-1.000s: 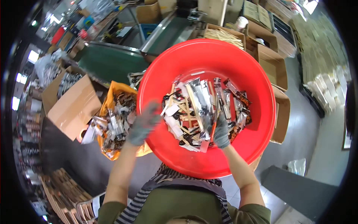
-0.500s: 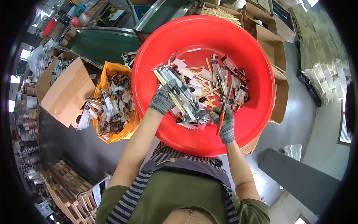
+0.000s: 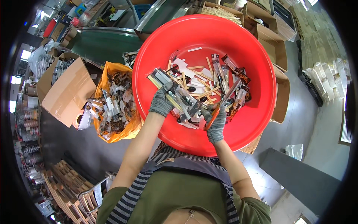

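My gloved left hand is closed on a bunch of clear plastic cutlery packets, with pale sticks showing along one edge. In my gloved right hand are orange-handled scissors, blades pointing up and to the right. Its fingertips are close to the packets' near end; whether they touch the plastic I cannot tell. Both hands are over a large red tub. Inside it lie loose wooden chopsticks, white paper pieces, black spoons and black-and-orange wrapped packets.
An orange bag full of packets and wrappers stands left of the tub, beside an open cardboard box. Several cardboard boxes line the right, one holding chopsticks. A green conveyor belt runs behind.
My right hand has moved left with the scissors, nearer the packets' near end. The bunch in my left hand has shifted slightly and looks narrower.
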`<move>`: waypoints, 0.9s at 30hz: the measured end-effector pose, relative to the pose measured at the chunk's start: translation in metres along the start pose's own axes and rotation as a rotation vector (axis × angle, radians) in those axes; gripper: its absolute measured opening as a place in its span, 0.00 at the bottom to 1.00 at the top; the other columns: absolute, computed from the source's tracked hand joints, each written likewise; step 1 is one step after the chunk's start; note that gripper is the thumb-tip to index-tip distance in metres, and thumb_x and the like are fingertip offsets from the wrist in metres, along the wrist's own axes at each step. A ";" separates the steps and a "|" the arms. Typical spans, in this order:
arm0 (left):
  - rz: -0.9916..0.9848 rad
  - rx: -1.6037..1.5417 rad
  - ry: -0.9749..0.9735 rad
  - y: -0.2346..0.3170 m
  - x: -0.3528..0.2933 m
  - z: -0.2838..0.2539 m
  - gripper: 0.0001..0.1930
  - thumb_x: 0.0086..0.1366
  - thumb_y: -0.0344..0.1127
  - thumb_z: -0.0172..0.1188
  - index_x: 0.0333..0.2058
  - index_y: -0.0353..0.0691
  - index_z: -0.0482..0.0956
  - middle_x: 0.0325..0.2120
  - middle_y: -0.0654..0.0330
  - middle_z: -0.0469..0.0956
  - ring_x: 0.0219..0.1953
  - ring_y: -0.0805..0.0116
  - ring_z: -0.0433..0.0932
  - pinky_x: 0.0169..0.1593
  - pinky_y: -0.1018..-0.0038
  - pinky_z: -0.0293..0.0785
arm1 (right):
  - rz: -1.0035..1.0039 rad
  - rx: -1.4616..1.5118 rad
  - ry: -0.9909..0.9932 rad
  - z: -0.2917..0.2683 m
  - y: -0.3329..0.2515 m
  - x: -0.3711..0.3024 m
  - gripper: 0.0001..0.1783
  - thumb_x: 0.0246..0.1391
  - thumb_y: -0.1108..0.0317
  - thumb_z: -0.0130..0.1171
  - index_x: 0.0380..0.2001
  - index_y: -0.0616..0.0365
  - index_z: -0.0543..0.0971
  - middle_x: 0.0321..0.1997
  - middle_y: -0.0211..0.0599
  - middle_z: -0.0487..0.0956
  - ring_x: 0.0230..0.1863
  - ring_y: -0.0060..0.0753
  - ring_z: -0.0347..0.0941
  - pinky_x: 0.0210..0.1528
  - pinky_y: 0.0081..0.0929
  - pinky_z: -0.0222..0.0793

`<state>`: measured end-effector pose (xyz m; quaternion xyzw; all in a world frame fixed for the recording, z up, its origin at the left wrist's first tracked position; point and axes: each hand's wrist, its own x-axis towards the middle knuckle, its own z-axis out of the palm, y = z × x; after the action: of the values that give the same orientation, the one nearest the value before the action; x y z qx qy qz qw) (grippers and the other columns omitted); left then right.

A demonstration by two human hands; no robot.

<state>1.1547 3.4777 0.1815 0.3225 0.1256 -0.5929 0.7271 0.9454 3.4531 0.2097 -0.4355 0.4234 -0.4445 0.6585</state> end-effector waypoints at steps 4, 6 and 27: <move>0.071 -0.026 0.005 -0.003 -0.002 0.006 0.07 0.51 0.29 0.59 0.31 0.36 0.74 0.27 0.54 0.77 0.30 0.59 0.76 0.36 0.62 0.76 | 0.047 0.058 0.040 0.000 0.000 0.005 0.18 0.42 0.83 0.56 0.31 0.54 0.61 0.26 0.29 0.66 0.25 0.22 0.66 0.26 0.17 0.64; 0.105 -0.089 0.037 0.002 -0.004 0.003 0.07 0.52 0.29 0.58 0.31 0.38 0.74 0.27 0.55 0.76 0.30 0.60 0.76 0.35 0.65 0.76 | -0.002 0.090 0.010 0.017 -0.019 -0.004 0.18 0.41 0.81 0.58 0.31 0.55 0.62 0.27 0.30 0.68 0.25 0.24 0.69 0.25 0.20 0.67; 0.223 -0.270 0.159 -0.001 -0.010 -0.007 0.11 0.58 0.27 0.52 0.41 0.37 0.68 0.32 0.56 0.74 0.34 0.63 0.75 0.40 0.68 0.76 | -0.036 -0.043 0.158 -0.009 0.002 0.037 0.17 0.42 0.86 0.54 0.31 0.57 0.63 0.33 0.37 0.72 0.34 0.27 0.71 0.35 0.22 0.72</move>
<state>1.1528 3.4901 0.1818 0.2795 0.2246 -0.4591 0.8128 0.9464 3.4162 0.1995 -0.4207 0.4755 -0.4799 0.6055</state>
